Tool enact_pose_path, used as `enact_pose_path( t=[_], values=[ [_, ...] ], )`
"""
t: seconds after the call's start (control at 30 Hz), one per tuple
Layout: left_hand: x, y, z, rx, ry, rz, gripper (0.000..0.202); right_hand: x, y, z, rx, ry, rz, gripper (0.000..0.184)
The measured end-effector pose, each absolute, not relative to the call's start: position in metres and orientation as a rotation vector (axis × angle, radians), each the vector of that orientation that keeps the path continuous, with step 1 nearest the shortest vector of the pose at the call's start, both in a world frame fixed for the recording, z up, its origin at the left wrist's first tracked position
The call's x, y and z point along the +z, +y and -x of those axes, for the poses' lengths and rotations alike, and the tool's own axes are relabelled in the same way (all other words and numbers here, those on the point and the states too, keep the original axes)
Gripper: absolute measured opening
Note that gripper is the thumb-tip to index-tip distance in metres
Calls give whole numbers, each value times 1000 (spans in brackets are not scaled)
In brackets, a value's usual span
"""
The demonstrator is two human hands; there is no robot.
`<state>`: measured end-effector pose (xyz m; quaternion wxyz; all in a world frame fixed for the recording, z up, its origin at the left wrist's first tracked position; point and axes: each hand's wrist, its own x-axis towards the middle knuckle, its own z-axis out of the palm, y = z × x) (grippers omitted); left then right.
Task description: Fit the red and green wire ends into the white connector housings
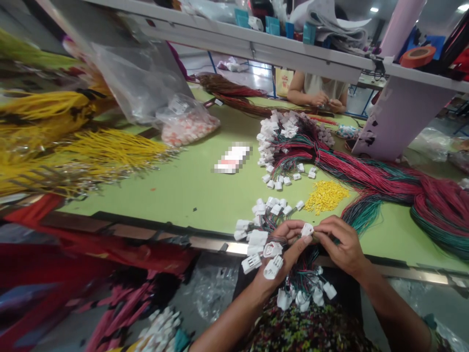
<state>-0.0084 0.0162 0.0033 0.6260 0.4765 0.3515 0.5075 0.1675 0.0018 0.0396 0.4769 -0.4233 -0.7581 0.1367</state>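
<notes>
My left hand (284, 247) grips a bunch of white plastic connectors (264, 252) on red, green and black wires, and its fingertips pinch one white connector (307, 229). My right hand (339, 242) is closed in a pinch right against that same connector, with thin wires under its fingers. More connectors (304, 296) hang from the bunch below my hands, over my lap. Both hands sit at the near edge of the green table (190, 190).
A small heap of yellow bits (326, 195) lies just beyond my hands. Long red and green wire harnesses (384, 183) with white connectors (273, 132) cover the right. Yellow wire bundles (80, 156) and plastic bags (186, 124) sit left. Another person's hands (326, 101) work across the table.
</notes>
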Motion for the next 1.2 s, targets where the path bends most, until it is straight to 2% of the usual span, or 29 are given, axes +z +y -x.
enact_pose_path(
  t=[0.17, 0.67, 0.87, 1.1, 1.2],
  values=[
    [8, 7, 4, 1252, 903, -1245, 20, 49, -11, -160, 514, -1647, 1142, 11],
    [4, 2, 7, 1226, 917, -1351, 19, 56, -16, -165, 418, -1842, 1031, 25],
    [12, -1, 10, 1169, 959, -1388, 18, 58, -14, -168, 465, -1844, 1029, 23],
    [9, 2, 12, 1168, 984, -1542, 20, 58, -12, -166, 744, -1635, 1128, 7],
    [1, 3, 11, 1211, 962, -1564, 20, 53, -11, -164, 1004, -1428, 1189, 13]
  ],
)
